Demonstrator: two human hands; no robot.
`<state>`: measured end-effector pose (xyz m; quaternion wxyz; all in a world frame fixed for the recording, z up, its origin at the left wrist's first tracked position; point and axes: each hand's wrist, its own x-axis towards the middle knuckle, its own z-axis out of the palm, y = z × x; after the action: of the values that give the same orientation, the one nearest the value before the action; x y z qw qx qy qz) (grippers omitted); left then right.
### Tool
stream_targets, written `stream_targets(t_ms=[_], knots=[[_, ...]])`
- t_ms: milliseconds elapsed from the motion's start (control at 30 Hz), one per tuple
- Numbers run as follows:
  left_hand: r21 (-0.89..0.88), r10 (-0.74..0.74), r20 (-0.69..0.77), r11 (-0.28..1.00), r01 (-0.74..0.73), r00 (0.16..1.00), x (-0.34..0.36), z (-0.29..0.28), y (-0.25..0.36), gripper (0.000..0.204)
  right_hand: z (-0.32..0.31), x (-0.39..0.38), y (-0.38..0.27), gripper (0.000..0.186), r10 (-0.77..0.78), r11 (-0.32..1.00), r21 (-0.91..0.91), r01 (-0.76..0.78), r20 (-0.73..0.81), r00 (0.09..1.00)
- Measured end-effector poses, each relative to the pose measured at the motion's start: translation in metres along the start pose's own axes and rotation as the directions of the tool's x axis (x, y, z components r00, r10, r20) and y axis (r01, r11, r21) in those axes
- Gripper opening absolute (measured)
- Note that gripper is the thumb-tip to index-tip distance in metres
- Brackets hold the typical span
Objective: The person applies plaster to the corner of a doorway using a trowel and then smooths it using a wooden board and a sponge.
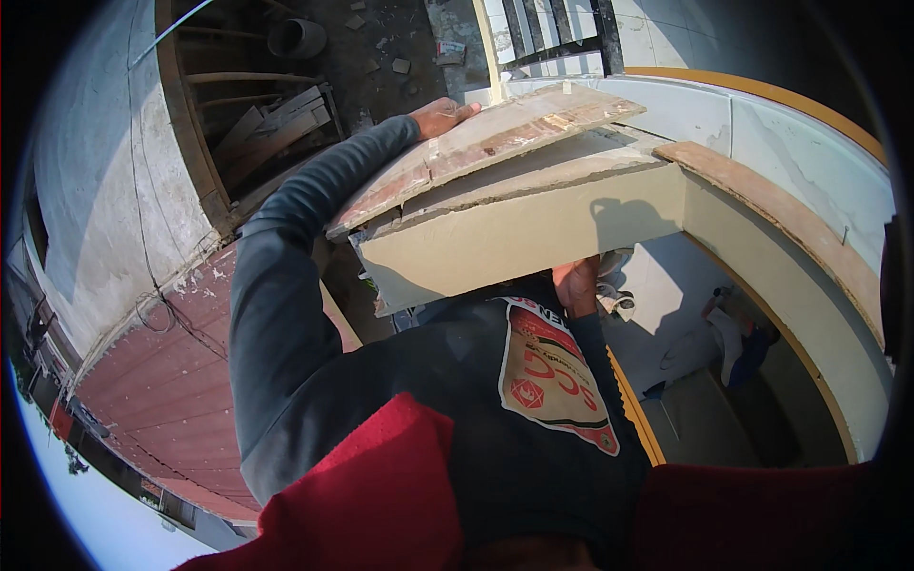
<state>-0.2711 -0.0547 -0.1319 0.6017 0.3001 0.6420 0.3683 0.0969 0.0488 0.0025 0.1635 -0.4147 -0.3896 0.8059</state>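
Observation:
A weathered plywood board, pale with reddish scuffs, lies tilted across the top of a cream-painted low wall. Its near long edge is raised off the wall top, leaving a dark gap. My left arm reaches over the board's left end, and my left hand is closed round its far edge; some fingertips are hidden behind it. Lower down, my right hand is raised against the near face of the wall, close to its bottom edge. The fingers of that hand are mostly hidden.
A second strip of board lies along the wall top at the right, with a nail standing up. Far below are a bucket and timber pieces. A dark railing stands beyond. Red metal roofing slopes away at left.

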Motion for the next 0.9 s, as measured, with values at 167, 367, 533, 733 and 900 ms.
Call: stream_targets(t_ms=[167,367,533,733,900], knots=[[-0.073,0.014,-0.076,0.997,-0.020,0.997,0.003,-0.008,-0.019,0.074,0.002,0.001,-0.003,0.068,0.019,1.000,0.015,-0.018,-0.018,1.000],[-0.063,0.089,-0.221,0.992,-0.106,0.971,-0.036,-0.029,0.030,0.077,0.002,0.000,0.003,0.066,0.006,0.994,0.105,-0.012,0.051,0.999],[-0.216,0.025,-0.224,0.973,-0.075,0.974,-0.049,-0.048,0.036,0.060,0.000,0.008,0.011,0.046,0.068,0.982,0.181,-0.058,-0.049,0.997],[-0.395,-0.046,-0.134,0.919,-0.011,0.990,-0.072,-0.067,0.027,0.064,-0.014,0.017,0.030,0.045,-0.035,0.954,0.300,0.015,0.061,0.997],[-0.832,0.251,0.212,0.554,0.039,0.944,-0.071,-0.104,-0.034,0.037,-0.006,0.022,0.029,0.052,-0.015,0.960,0.281,-0.010,0.085,0.996]])
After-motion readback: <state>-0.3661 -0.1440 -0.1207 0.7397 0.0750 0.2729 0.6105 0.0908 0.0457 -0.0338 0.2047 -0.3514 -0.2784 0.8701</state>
